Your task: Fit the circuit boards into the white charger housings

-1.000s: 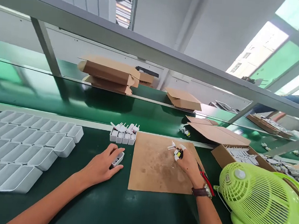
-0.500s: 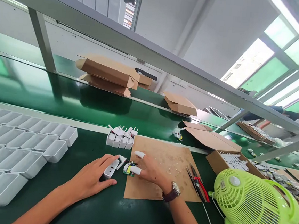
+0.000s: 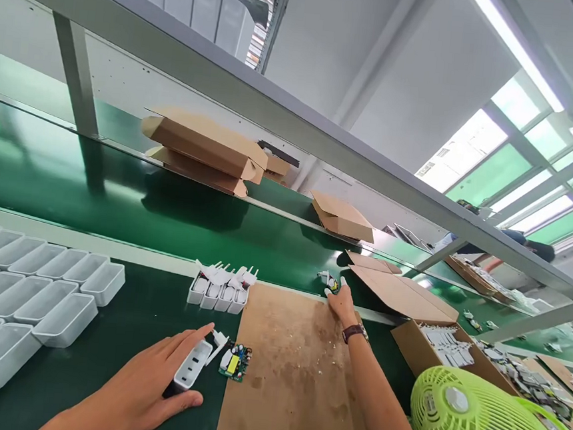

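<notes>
My left hand [image 3: 152,377] is curled round a white charger housing [image 3: 192,365] with port slots in its face. Touching the housing's far end is a small white plug piece [image 3: 217,344]. Just right of it lies a green circuit board [image 3: 235,363] with a yellow part, at the left edge of a brown cardboard sheet [image 3: 287,376]. My right hand [image 3: 341,305] reaches past the sheet's far edge, with white covers on thumb and fingertip. Its fingers pinch another circuit board [image 3: 332,284] on the green belt; a white plug piece is attached to that board.
Rows of white open trays [image 3: 64,316] stand at left. White housings with plug pieces [image 3: 220,288] sit beyond the left hand. At right are a cardboard box of white parts [image 3: 448,346] and a green fan [image 3: 479,419]. A metal rail [image 3: 276,104] crosses above.
My right hand has left the nearer circuit board and moved forward and right to the one on the belt. My left hand still holds the housing. The view has shifted; the pliers are now hidden.
</notes>
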`<state>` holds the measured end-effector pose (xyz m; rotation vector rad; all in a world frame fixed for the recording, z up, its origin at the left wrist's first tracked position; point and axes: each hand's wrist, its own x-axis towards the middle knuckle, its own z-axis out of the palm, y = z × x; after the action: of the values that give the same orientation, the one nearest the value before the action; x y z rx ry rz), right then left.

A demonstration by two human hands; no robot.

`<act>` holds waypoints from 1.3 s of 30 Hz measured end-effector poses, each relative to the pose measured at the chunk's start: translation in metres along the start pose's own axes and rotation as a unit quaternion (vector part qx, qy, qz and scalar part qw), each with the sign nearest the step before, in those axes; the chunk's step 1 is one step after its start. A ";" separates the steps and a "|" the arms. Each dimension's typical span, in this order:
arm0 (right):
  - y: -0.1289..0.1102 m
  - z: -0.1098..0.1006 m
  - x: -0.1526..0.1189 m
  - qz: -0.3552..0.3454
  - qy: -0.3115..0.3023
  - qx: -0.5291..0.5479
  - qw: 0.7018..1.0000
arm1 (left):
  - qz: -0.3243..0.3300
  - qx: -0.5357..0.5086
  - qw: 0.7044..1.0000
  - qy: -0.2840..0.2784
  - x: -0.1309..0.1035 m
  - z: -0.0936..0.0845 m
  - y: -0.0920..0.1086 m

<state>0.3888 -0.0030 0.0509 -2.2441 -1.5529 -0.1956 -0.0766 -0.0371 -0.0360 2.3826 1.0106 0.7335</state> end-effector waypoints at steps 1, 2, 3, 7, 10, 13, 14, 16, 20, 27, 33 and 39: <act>0.002 0.000 0.005 0.020 -0.004 0.014 1.000 | -0.008 -0.005 1.000 -0.001 0.000 0.001 0.000; 0.003 0.001 0.009 0.042 -0.010 0.032 0.999 | -0.013 -0.010 1.000 -0.004 0.000 0.001 0.001; 0.003 0.001 0.012 0.062 -0.017 0.053 0.997 | -0.016 -0.012 1.000 -0.007 0.000 0.000 0.001; -0.006 0.003 0.012 0.096 -0.051 0.145 0.983 | -0.018 -0.014 1.000 -0.012 0.003 -0.006 0.006; -0.029 0.010 -0.013 0.079 -0.087 0.218 0.969 | -0.012 -0.022 0.999 -0.028 0.005 -0.012 0.009; -0.058 0.015 -0.055 0.010 -0.121 0.287 0.950 | -0.013 -0.024 0.998 -0.048 0.007 -0.019 0.012; -0.068 0.013 -0.070 -0.033 -0.131 0.293 0.946 | -0.016 -0.021 0.998 -0.053 0.008 -0.021 0.013; -0.084 0.002 -0.096 -0.128 -0.149 0.247 0.949 | -0.024 -0.014 0.997 -0.066 0.010 -0.026 0.015; -0.110 -0.033 -0.130 -0.248 -0.165 0.094 0.950 | -0.028 -0.010 0.995 -0.096 0.013 -0.033 0.020; -0.157 -0.030 -0.167 -0.359 -0.205 0.105 0.904 | -0.028 -0.027 0.995 -0.093 0.016 -0.037 0.024; -0.174 -0.028 -0.171 -0.323 -0.182 0.110 0.922 | -0.038 -0.010 0.996 -0.079 0.017 -0.044 0.024; -0.169 -0.038 -0.162 -0.435 -0.253 0.069 0.861 | -0.041 0.000 0.992 -0.117 0.020 -0.049 0.027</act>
<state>0.1768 -0.1076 0.0727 -1.3767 -2.6789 0.2859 -0.0814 -0.0301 0.0230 2.3451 1.0020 0.4121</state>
